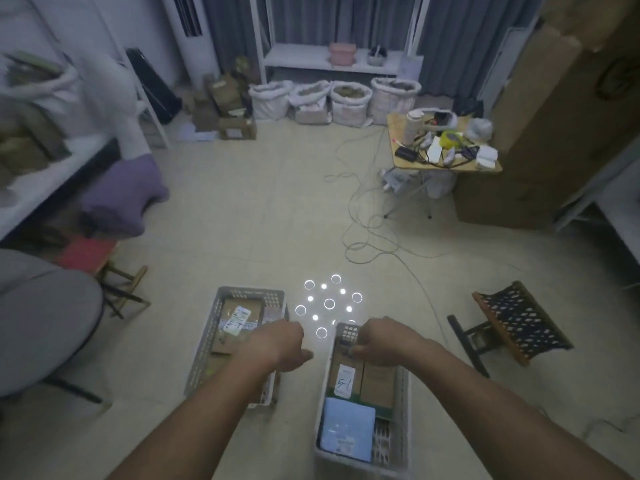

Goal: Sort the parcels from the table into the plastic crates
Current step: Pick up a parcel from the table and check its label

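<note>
Head view: two grey crates on floor. Left hand (277,344) hung over left crate (204,344) at 7 o'clock, fingers loosely curled, holding nothing. Right hand (379,342) over right crate (401,427) at 5 o'clock, fingers apparently pinching a cardboard parcel (346,372); blurred.

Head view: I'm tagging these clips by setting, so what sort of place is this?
Probably a makeshift storeroom or home packing room. Tall cardboard boxes stack at the right, filled white sacks line the far wall, and two plastic crates of labelled parcels sit on the tiled floor.
</note>
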